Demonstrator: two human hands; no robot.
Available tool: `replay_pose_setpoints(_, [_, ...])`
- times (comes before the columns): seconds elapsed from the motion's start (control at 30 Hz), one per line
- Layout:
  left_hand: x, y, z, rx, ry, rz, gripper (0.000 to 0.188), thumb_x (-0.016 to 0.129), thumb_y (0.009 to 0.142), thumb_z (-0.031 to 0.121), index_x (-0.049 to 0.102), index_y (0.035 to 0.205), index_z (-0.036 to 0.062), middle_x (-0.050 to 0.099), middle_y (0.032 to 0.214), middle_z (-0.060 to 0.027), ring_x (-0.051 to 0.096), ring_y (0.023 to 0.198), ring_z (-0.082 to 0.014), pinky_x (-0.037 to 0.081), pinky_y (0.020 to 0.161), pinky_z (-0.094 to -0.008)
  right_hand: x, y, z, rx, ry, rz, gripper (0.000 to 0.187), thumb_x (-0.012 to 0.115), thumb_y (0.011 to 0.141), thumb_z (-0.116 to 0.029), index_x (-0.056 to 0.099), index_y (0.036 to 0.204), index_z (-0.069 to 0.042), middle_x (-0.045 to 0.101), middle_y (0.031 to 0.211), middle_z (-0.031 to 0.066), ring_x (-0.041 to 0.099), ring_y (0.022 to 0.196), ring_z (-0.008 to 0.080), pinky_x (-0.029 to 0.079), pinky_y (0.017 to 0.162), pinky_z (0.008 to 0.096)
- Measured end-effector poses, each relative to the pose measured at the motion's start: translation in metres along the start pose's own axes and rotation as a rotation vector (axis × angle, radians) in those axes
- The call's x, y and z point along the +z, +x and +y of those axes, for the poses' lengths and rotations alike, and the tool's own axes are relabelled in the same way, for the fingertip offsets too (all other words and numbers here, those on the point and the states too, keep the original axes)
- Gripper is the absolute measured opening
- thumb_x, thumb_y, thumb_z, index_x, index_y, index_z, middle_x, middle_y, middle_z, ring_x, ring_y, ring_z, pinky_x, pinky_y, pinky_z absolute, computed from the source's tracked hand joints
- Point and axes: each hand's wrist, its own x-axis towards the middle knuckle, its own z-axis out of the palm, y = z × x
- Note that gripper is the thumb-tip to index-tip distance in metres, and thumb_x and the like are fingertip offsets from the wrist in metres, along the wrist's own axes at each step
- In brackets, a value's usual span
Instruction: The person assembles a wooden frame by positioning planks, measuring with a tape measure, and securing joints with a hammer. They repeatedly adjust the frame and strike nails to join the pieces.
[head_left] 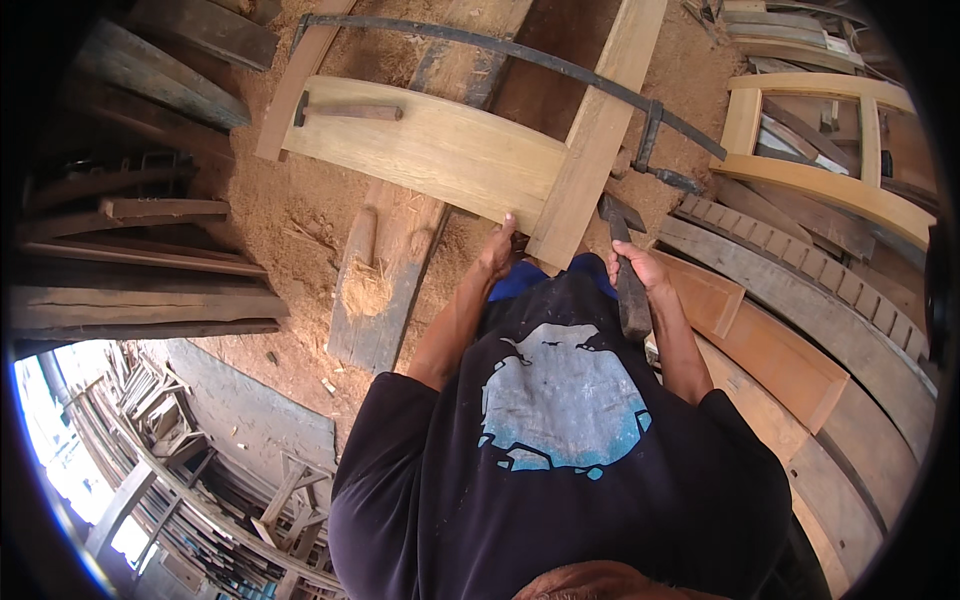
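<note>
My left hand [497,248] is closed around the near edge of a pale wooden panel [430,150], its thumb on top and the other fingers mostly hidden. Just beside it, a wooden upright [600,130] meets the panel's right end. In my right hand [643,268] is a dark hammer-like tool [630,300] with a thick handle, its head pointing away from me by the upright's near end. A small hammer [352,112] with a wooden handle lies on the panel's left part. A long metal bar clamp [480,42] spans the frame's far side, its screw end at the right.
A worn plank [385,300] with shavings on it lies below the panel. Sawdust [280,210] covers the ground. Stacked timber [150,300] stands left. To the right are a wooden frame [740,120], orange-brown panels [780,350] and long boards [800,280].
</note>
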Motion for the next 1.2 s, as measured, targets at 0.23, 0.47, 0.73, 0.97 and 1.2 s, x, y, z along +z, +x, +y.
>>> replay_pose_setpoints(0.23, [-0.007, 0.006, -0.01, 0.017, -0.06, 0.05, 0.062, 0.061, 0.095, 0.044, 0.047, 0.133, -0.0037, 0.063, 0.116, -0.0179, 0.064, 0.097, -0.0293, 0.054, 0.086, -0.0432, 0.037, -0.044, -0.053, -0.039, -0.41, 0.069, 0.026, 0.059, 0.093, -0.028, 0.061, 0.082, -0.004, 0.06, 0.066, 0.0064, 0.059, 0.055, 0.0157, 0.05, 0.052, 0.0287])
replay_pose_setpoints(0.47, [0.05, -0.03, -0.018, 0.253, 0.179, 0.231, 0.042, 0.075, 0.085, 0.023, 0.063, 0.113, -0.0058, 0.068, 0.101, -0.0115, 0.063, 0.092, -0.0203, 0.051, 0.084, -0.0325, 0.073, -0.034, -0.118, 0.018, -0.849, -0.165, 0.03, 0.066, 0.089, -0.028, 0.055, 0.091, 0.0, 0.061, 0.071, 0.0066, 0.059, 0.054, 0.0132, 0.05, 0.048, 0.0282])
replay_pose_setpoints(0.73, [0.073, -0.027, -0.076, 0.469, -0.19, 0.443, 0.051, 0.078, 0.08, 0.01, 0.054, 0.124, 0.0008, 0.065, 0.106, -0.0089, 0.063, 0.094, -0.0175, 0.052, 0.085, -0.0308, 0.182, 0.047, -0.179, -0.103, -1.455, -0.671, 0.033, 0.068, 0.085, -0.029, 0.057, 0.091, 0.002, 0.06, 0.07, 0.0054, 0.06, 0.057, 0.0116, 0.049, 0.053, 0.0272])
replay_pose_setpoints(0.97, [0.097, -0.008, -0.102, 0.595, -0.387, 0.639, 0.062, 0.082, 0.078, 0.013, 0.048, 0.129, 0.0017, 0.064, 0.112, -0.0127, 0.062, 0.102, -0.0197, 0.052, 0.089, -0.0334, 0.271, 0.027, -0.159, -0.37, -1.598, -1.021, 0.035, 0.072, 0.082, -0.027, 0.058, 0.097, 0.002, 0.06, 0.078, 0.0046, 0.061, 0.067, 0.0109, 0.05, 0.061, 0.027])
replay_pose_setpoints(1.2, [0.112, 0.013, -0.136, 0.674, -0.213, 0.602, 0.06, 0.079, 0.082, 0.021, 0.053, 0.129, -0.0048, 0.067, 0.119, -0.0159, 0.063, 0.109, -0.0231, 0.048, 0.097, -0.0337, 0.356, 0.051, -0.065, -0.512, -1.902, -1.298, 0.041, 0.067, 0.086, -0.022, 0.055, 0.113, 0.007, 0.064, 0.087, 0.0099, 0.065, 0.079, 0.0171, 0.052, 0.071, 0.0323])
